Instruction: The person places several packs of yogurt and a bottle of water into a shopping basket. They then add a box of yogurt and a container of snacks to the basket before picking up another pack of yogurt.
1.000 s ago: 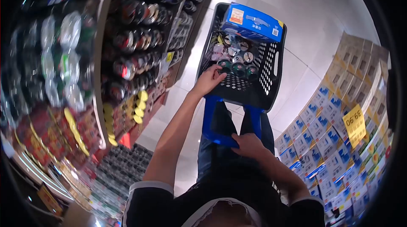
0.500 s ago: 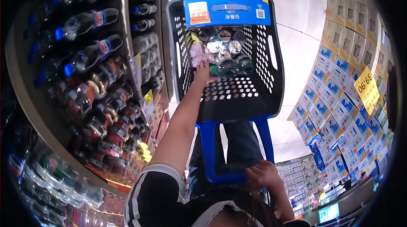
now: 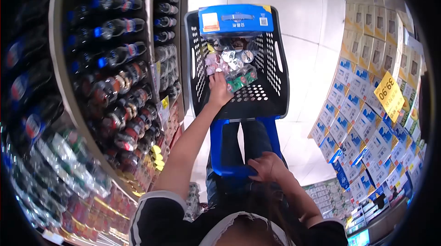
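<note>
My left hand [image 3: 220, 89] reaches into the black shopping cart basket [image 3: 271, 103]. Its fingers close at the left end of a plastic-wrapped pack of green-topped cans [image 3: 243, 79], partly hiding that end. Pink bottles [image 3: 212, 60] lie just beyond my fingertips. Shiny wrapped cans with silvery tops [image 3: 233, 60] sit farther in. A blue box with a carry handle [image 3: 236, 24] stands at the basket's far end. My right hand [image 3: 267, 167] is closed on the right end of the blue cart handle [image 3: 229, 171], close to my body.
Shelves of dark soda bottles [image 3: 120, 27] run along the left, with yellow tags [image 3: 157, 156] near their lower edge. On the right rise stacked white-and-blue boxes [image 3: 353, 103] under a yellow price sign [image 3: 389, 96]. Pale floor tiles [image 3: 298, 53] surround the cart.
The pack of green-topped cans has turned, its left end now lower beside my left hand. My right hand has moved up and left onto the handle. The view has shifted.
</note>
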{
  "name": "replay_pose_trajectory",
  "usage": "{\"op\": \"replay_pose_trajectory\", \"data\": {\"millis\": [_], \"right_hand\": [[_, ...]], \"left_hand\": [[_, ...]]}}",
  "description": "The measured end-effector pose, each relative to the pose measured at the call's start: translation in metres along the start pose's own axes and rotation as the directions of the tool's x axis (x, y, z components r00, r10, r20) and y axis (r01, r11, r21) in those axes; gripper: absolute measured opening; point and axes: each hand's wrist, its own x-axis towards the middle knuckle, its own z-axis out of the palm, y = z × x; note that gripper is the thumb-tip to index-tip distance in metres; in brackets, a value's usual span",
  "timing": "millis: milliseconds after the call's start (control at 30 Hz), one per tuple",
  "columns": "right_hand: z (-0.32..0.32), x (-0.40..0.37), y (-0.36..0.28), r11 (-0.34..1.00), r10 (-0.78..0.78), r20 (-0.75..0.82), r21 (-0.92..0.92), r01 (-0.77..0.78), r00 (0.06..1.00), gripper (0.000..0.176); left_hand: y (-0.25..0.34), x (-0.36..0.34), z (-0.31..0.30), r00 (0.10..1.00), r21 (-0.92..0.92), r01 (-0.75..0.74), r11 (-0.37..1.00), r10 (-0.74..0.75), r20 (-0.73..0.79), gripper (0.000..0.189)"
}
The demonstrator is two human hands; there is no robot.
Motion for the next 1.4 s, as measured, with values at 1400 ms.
{"op": "replay_pose_trajectory", "data": {"millis": [1400], "right_hand": [[-0.105,0.209,-0.285,0.372,-0.169,-0.352,0.842,0.39,0.921,0.065]], "left_hand": [[-0.029,-0.406,-0.316,0.273,-0.316,-0.458,0.831,-0.206,-0.94,0.119]]}}
